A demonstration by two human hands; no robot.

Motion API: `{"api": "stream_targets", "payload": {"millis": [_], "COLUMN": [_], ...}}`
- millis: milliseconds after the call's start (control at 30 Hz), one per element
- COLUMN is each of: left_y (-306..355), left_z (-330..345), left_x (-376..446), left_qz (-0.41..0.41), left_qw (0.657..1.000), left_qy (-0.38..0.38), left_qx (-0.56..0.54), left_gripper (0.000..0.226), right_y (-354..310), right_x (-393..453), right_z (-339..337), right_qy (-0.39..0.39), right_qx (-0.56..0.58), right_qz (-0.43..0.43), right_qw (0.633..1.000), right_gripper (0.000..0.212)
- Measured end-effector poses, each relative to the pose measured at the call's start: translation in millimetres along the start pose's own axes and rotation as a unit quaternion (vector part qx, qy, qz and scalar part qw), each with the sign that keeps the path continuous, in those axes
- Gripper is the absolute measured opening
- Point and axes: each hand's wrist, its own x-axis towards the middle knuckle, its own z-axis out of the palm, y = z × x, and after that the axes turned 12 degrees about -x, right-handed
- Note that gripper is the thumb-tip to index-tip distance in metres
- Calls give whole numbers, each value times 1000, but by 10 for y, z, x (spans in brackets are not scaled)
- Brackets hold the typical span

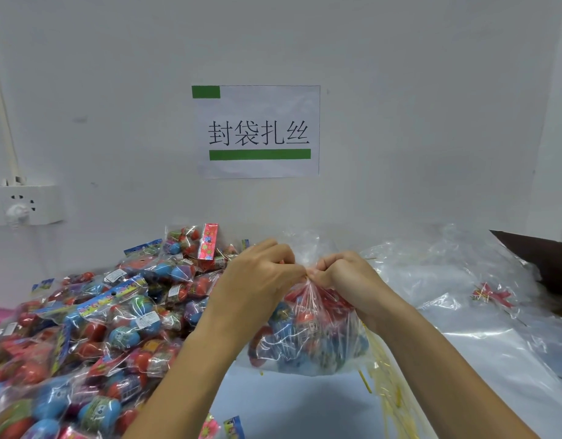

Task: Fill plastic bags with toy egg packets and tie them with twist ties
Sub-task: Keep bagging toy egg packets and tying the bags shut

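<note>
A clear plastic bag (308, 340) filled with red and blue toy egg packets stands on the table in front of me. Its mouth is gathered into a tight neck. My left hand (260, 277) and my right hand (346, 277) meet at that neck, fingers curled and pinching it from either side. A twist tie at the neck is too small to make out between the fingertips. Loose plastic of the bag's top sticks up behind my hands.
A large heap of toy egg packets (92, 327) covers the left of the table. Empty clear bags (457, 280) lie at the right, with a bundle of yellow twist ties (387, 391) by my right forearm. A sign (257, 131) hangs on the wall behind.
</note>
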Motion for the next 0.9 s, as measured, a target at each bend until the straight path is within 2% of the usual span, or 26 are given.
{"api": "stream_targets", "payload": {"millis": [233,400,500,633,800,900], "left_y": [17,3,19,9,20,34], "left_z": [-2,4,7,25,59,103], "left_x": [19,7,36,68,67,54], "left_qz": [-4,-3,-3,-54,-101,-139], "left_qw": [1000,999,999,995,992,988], "left_qy": [-27,-33,-46,-77,-68,-44], "left_qx": [7,2,22,23,-15,-50], "left_gripper": [12,5,10,18,21,19], "right_y": [-20,-33,-46,-91,-95,-80], "right_x": [-21,-15,-24,-39,-35,-30], "right_z": [8,36,38,60,108,120], "right_qy": [-2,21,28,42,76,81], "right_qx": [0,6,1,-14,-11,17], "right_qz": [9,-1,-7,-6,-9,-2], "right_qw": [1000,1000,1000,999,997,997], "right_gripper": [45,38,49,52,25,35]}}
